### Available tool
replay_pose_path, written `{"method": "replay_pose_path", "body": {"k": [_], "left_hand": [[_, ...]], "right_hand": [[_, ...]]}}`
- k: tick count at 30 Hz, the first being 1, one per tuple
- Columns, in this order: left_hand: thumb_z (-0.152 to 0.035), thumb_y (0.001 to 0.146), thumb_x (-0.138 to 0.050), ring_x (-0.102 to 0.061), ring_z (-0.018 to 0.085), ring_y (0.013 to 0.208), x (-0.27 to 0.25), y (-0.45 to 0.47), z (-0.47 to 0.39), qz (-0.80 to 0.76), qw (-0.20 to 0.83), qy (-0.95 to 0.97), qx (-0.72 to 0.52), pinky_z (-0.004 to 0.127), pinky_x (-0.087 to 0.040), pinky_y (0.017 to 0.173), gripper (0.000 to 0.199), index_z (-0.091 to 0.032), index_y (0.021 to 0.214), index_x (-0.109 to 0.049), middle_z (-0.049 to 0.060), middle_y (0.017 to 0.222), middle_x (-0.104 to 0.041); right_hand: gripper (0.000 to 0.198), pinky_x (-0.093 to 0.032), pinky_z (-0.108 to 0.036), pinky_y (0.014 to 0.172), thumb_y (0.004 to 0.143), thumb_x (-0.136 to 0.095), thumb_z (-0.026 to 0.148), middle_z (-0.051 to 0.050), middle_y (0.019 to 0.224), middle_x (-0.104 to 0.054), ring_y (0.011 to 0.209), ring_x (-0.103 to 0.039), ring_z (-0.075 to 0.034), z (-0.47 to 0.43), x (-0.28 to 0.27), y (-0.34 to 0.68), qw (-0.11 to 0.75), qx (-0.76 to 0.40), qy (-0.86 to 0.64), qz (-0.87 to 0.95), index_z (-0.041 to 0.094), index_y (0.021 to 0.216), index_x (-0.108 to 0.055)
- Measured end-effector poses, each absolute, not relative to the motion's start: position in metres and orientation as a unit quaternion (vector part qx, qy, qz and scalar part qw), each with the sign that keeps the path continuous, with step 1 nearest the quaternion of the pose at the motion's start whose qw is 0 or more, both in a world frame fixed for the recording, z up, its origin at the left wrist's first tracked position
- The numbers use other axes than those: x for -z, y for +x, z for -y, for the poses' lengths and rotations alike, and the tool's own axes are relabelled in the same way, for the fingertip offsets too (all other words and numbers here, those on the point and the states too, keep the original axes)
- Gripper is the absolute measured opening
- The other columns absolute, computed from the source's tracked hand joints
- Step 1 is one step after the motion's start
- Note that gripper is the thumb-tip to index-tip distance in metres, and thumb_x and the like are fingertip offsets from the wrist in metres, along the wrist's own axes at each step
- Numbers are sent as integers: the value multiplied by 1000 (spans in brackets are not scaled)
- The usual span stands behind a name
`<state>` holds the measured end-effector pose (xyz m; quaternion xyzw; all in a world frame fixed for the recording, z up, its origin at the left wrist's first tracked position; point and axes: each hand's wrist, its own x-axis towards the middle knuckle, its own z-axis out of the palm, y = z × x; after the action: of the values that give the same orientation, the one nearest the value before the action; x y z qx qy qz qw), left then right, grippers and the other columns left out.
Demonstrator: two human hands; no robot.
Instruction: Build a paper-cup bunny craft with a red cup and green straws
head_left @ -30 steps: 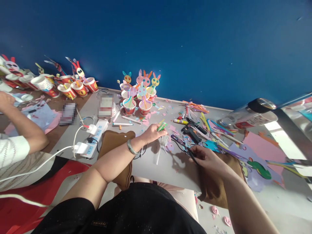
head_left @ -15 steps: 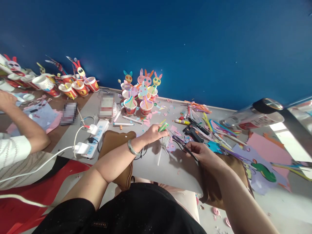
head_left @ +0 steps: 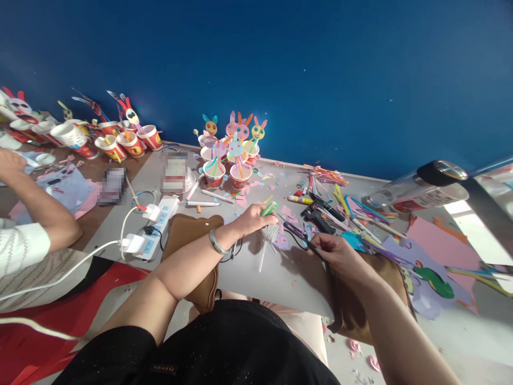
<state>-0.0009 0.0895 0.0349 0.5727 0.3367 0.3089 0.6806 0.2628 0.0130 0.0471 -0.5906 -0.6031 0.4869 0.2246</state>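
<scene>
My left hand point(head_left: 256, 219), with a bangle on its wrist, is closed round a whitish ribbed bundle point(head_left: 271, 233). Bright green strips point(head_left: 269, 208) stick out above its fingers, and thin white straws point(head_left: 262, 258) hang below; how these parts join is unclear. To the right, my right hand point(head_left: 331, 247) pinches a slim dark tool point(head_left: 314, 248) whose purplish far end points toward the bundle. Its exact kind is too small to make out. Black glue guns point(head_left: 316, 218) lie just beyond my right hand, and paper scraps point(head_left: 282, 241) lie behind the bundle.
Paper cups with rabbit faces point(head_left: 240, 175) stand by the blue wall. Left are a power strip point(head_left: 162, 219), cables and a co-worker's arm point(head_left: 44, 206). Right are pipe cleaners point(head_left: 368, 208), coloured paper point(head_left: 436, 246) and a clear bottle point(head_left: 417, 190). A brown cushion point(head_left: 188, 240) lies under my left forearm.
The dark tool and my right hand have shifted very slightly. My left hand keeps its grip in nearly the same place.
</scene>
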Motion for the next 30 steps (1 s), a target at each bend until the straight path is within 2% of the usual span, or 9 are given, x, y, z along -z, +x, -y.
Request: {"method": "replay_pose_path", "body": {"k": [4, 10, 14, 18, 21, 23, 25, 27, 30], "left_hand": [[-35, 76, -65, -31, 6, 50, -32, -1, -90, -336, 692, 558, -313, 25, -22, 52, 21, -15, 71, -63, -7, 54, -38], [-32, 74, -63, -29, 6, 45, -24, 6, -93, -402, 678, 490, -372, 24, -20, 47, 17, -15, 72, -63, -7, 49, -38], [-32, 73, -64, -29, 6, 44, -22, 7, -93, -408, 681, 481, -373, 23, -19, 47, 17, -15, 72, -62, -8, 48, -39], [-33, 74, -63, -28, 5, 44, -23, 6, -93, -413, 674, 495, -360, 24, -18, 47, 18, -15, 73, -65, -9, 46, -35], [-34, 74, -61, -29, 6, 46, -23, 6, -93, -409, 669, 507, -357, 23, -20, 49, 20, -14, 73, -65, -8, 49, -38], [-35, 74, -61, -31, 6, 48, -23, 6, -93, -404, 669, 513, -355, 23, -21, 49, 20, -15, 73, -64, -7, 51, -40], [-35, 74, -61, -31, 6, 48, -24, 6, -92, -406, 668, 516, -350, 24, -21, 50, 20, -15, 73, -63, -7, 52, -39], [-35, 74, -61, -30, 6, 48, -25, 6, -92, -412, 666, 518, -345, 24, -21, 51, 20, -15, 73, -63, -8, 51, -37], [-37, 74, -62, -30, 7, 50, -28, 4, -90, -415, 660, 525, -341, 25, -22, 53, 22, -16, 71, -62, -8, 51, -35]], "right_hand": [[50, -36, -27, 54, 79, -64, 67, 0, 58, -55, 58, -48, -14, 1, -50, 272, 228, -404, -622, 631, 21, 63, -51], [31, -42, -30, 57, 80, -64, 52, -4, 68, -67, 61, -58, -19, 21, -32, 275, 136, -256, -670, 683, 22, 78, -66], [35, -47, -31, 60, 84, -59, 52, -6, 74, -73, 60, -62, -20, 20, -31, 271, 116, -281, -644, 702, 22, 95, -74], [39, -46, -31, 60, 91, -51, 53, -5, 70, -72, 56, -61, -19, 8, -39, 281, 118, -294, -642, 698, 22, 89, -75], [32, -45, -32, 66, 90, -53, 48, -8, 80, -74, 69, -65, -23, -12, -42, 298, 116, -164, -692, 693, 23, 87, -73], [29, -42, -34, 67, 92, -52, 44, -10, 89, -74, 78, -66, -27, -29, -41, 310, 69, -62, -750, 655, 23, 98, -72], [31, -38, -35, 67, 94, -52, 42, -15, 103, -71, 87, -64, -29, -46, -37, 321, 12, -13, -783, 622, 21, 108, -69], [29, -37, -35, 67, 93, -55, 41, -18, 110, -68, 88, -62, -29, -60, -34, 329, -18, -12, -782, 623, 20, 105, -69], [20, -36, -35, 70, 91, -57, 34, -18, 106, -66, 89, -60, -28, -73, -37, 338, -29, -13, -771, 636, 18, 90, -69]]}}
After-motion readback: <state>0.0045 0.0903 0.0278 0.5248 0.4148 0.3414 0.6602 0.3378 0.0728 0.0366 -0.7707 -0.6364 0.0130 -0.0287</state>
